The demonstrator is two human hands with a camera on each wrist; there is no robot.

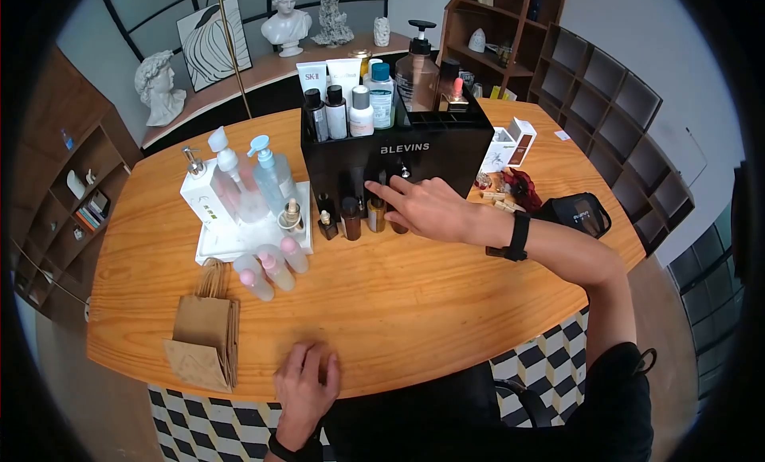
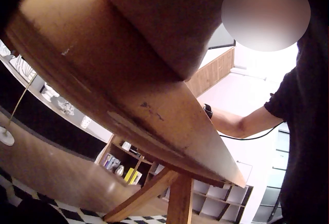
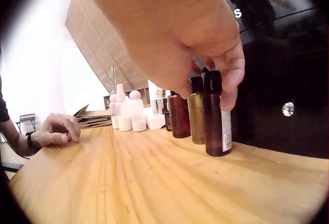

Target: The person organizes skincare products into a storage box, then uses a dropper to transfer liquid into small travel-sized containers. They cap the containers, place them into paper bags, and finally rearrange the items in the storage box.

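Observation:
My right hand (image 1: 430, 209) reaches to the front of the black organizer box (image 1: 344, 163) marked BLEVINS. In the right wrist view, its thumb and fingers pinch the black cap of a dark brown bottle (image 3: 215, 123) with a white label, which stands upright on the table. Beside that bottle, to the left, are an amber bottle (image 1: 376, 217), a brown bottle (image 1: 351, 219) and a small dropper bottle (image 1: 327, 225), lined up before the box. My left hand (image 1: 307, 381) rests on the table's near edge, fingers loosely bent and holding nothing.
A white tray (image 1: 209, 247) with pump bottles stands left, pink-capped bottles (image 1: 272, 269) before it. Folded paper bags (image 1: 203, 342) lie front left. Bottles and tubes fill the box top. Small boxes (image 1: 519, 142), a dark red flower (image 1: 522, 191) and a black pouch (image 1: 580, 213) sit right.

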